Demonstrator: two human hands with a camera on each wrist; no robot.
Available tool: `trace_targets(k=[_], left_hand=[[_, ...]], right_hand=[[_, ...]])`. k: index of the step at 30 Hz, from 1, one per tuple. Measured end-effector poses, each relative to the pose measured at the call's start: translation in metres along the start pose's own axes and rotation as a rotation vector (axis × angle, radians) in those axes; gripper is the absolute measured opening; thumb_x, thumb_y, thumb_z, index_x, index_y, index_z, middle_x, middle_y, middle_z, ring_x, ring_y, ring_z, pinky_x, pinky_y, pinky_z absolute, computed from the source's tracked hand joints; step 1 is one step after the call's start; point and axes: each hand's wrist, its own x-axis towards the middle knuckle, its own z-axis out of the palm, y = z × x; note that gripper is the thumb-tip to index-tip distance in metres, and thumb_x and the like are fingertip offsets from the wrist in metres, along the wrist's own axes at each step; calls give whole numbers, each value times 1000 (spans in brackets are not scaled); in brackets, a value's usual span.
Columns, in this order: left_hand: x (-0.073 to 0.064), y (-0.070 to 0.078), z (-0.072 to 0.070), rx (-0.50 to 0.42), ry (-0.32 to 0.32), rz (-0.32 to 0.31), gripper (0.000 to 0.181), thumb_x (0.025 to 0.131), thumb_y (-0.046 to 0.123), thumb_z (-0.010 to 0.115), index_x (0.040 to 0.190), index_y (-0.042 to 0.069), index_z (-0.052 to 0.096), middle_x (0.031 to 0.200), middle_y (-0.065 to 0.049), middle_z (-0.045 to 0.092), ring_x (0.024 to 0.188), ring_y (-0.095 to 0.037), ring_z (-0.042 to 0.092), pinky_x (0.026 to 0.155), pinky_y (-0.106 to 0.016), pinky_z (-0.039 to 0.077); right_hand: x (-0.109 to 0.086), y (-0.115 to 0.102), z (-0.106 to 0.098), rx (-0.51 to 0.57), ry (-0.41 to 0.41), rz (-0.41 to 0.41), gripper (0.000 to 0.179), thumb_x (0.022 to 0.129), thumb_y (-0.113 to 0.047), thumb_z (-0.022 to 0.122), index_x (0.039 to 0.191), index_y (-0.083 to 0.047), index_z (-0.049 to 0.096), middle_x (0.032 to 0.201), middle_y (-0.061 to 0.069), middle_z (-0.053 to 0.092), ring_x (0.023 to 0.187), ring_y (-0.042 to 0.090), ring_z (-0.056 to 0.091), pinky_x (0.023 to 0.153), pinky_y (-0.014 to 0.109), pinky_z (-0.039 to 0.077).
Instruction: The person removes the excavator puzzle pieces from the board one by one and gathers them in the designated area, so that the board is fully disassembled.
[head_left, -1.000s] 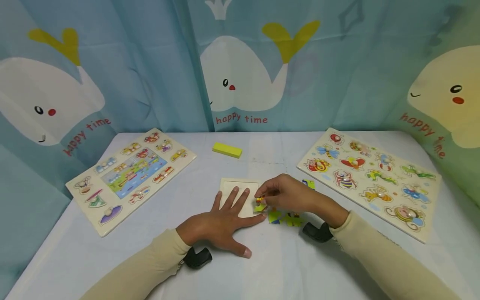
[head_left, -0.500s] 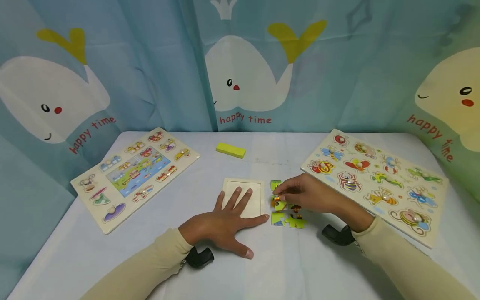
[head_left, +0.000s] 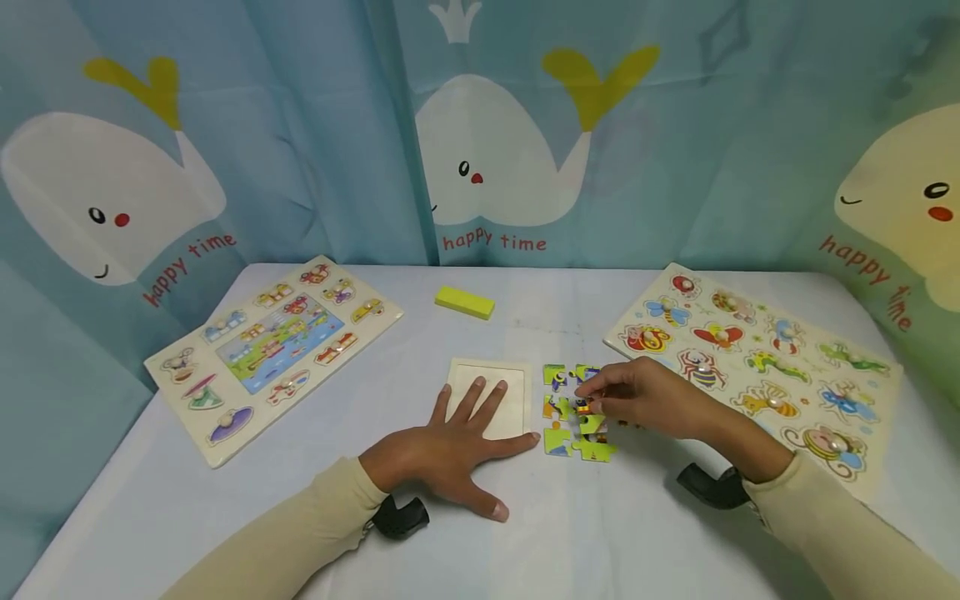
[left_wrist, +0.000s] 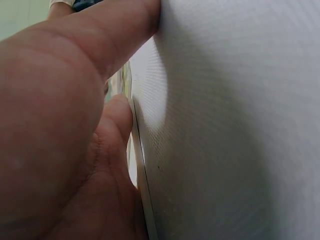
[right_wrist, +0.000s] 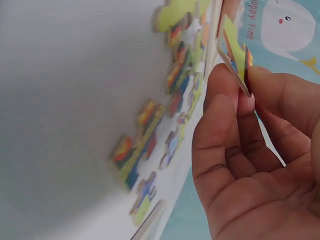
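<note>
My left hand lies spread out, its fingers resting on a small pale wooden puzzle tray in the head view. The left wrist view shows that hand close up beside the tray's thin edge. Between thumb and fingers, my right hand pinches a jigsaw piece with a yellow-green face, held up off the table. Below and around it lie several loose jigsaw pieces, just right of the tray. Some of these are hidden behind the right hand in the head view.
At the left lies a knob puzzle board with vehicle pictures. An insect knob puzzle board lies at the right, close to my right forearm. A yellow-green block sits behind the tray. A whale-print curtain hangs behind the white table.
My right hand has moved right with the jigsaw piece, from the tray's right edge to over the loose pieces. The left hand stays on the tray. The head view has shifted slightly.
</note>
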Motion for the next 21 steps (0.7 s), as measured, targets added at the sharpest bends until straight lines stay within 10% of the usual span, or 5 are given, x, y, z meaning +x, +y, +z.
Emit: trace_targets(k=[21], left_hand=[[1, -1, 2, 22, 8, 0, 85, 80, 68, 64, 151, 49, 21, 160, -6, -20, 141, -28, -28, 107, -62, -13]], right_hand=[[-31, 11, -11, -10, 1, 46, 16, 91, -6, 67, 106, -5, 74, 101, 1, 72, 84, 6, 62, 67, 24, 50]])
